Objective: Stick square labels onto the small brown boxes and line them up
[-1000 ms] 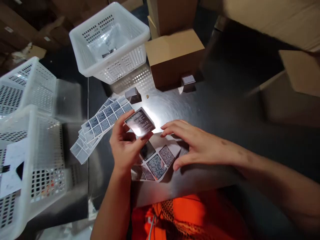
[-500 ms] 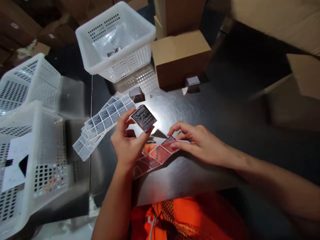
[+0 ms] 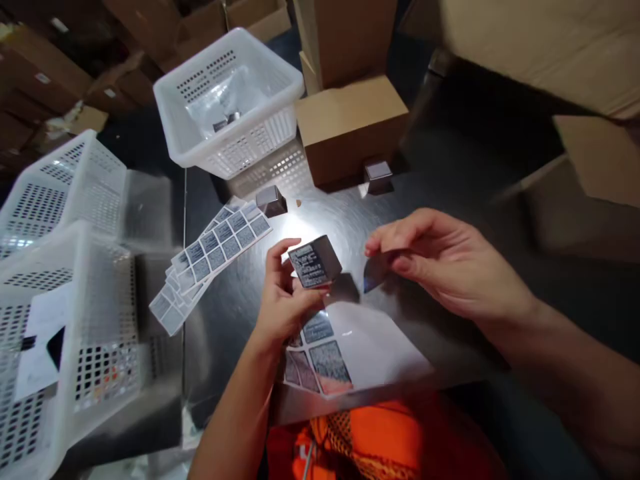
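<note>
Left hand: your left hand (image 3: 281, 303) is gripping a small dark block (image 3: 316, 262), printed side up, above the tabletop (image 3: 440, 200).
Right hand: your right hand (image 3: 445, 263) is pinching a sticker (image 3: 375, 272) between thumb and fingers, just right of the block and not touching it.
Sheet: a sticker sheet (image 3: 345, 353) is lying flat on the tabletop right under your hands, with a few stickers on its left part.
Strips: more sticker strips (image 3: 213, 253) are lying fanned out to the left.
Other blocks: one block (image 3: 271, 200) is sitting by the strips, and another (image 3: 378, 175) is sitting in front of a cardboard box (image 3: 350, 127).
Baskets: a white basket (image 3: 227, 100) is standing at the back, and two more baskets (image 3: 60, 267) are standing on the left.
</note>
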### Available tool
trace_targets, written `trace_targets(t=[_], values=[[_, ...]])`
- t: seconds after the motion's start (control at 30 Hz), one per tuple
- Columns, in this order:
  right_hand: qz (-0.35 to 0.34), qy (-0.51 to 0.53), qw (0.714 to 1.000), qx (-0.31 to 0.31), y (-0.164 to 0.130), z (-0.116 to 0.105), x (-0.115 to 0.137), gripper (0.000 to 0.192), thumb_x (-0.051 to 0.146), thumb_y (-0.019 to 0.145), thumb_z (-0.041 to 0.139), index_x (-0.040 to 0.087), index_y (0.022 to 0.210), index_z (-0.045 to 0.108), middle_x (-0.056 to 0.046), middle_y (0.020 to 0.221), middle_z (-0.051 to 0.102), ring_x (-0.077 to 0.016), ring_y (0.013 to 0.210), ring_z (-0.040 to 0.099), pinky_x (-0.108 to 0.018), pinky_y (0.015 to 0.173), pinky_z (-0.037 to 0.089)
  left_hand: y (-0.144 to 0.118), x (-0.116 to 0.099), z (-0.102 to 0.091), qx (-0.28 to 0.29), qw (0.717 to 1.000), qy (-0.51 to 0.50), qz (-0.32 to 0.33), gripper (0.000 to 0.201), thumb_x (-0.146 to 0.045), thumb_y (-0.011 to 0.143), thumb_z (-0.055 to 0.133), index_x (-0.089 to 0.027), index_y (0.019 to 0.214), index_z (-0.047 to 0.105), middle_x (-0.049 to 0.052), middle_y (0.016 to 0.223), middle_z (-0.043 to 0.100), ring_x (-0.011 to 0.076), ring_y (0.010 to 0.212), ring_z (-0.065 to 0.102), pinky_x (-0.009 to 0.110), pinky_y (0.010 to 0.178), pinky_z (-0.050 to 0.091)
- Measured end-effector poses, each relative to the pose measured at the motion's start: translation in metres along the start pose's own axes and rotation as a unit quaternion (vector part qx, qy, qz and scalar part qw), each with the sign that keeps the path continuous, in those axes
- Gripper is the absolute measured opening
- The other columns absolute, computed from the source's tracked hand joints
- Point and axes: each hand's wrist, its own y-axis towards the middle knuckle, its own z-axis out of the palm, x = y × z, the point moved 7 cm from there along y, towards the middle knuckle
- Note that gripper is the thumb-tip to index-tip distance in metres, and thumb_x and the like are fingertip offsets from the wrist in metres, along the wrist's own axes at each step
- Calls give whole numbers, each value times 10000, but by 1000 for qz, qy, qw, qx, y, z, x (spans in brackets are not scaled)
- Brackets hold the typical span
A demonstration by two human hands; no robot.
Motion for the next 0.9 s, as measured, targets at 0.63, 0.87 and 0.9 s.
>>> trace_targets(t=[0.63,0.87,0.9], values=[[174,66,983,-14,-7,10,-33,685,213,674,898,236,1177,435,64,759,721,-141,674,696,-238,641,495,-7,15,16,64,998,12,-18,665,-401,646,910,-330,1103,433,-39,893,632,113,676,642,223,590,564],[183,70,980,-18,-7,11,-33,693,220,658,905,234,1165,432,63,749,720,-145,650,691,-235,598,484,-7,11,19,72,997,23,-8,619,-435,681,883,-338,1096,435,-38,886,634,122,694,642,225,582,556],[184,69,980,-19,-7,11,-33,693,223,655,907,235,1161,433,64,748,719,-147,648,691,-236,595,483,-7,11,20,74,997,29,-6,619,-454,680,878,-337,1097,434,-36,881,632,125,690,641,231,579,556]])
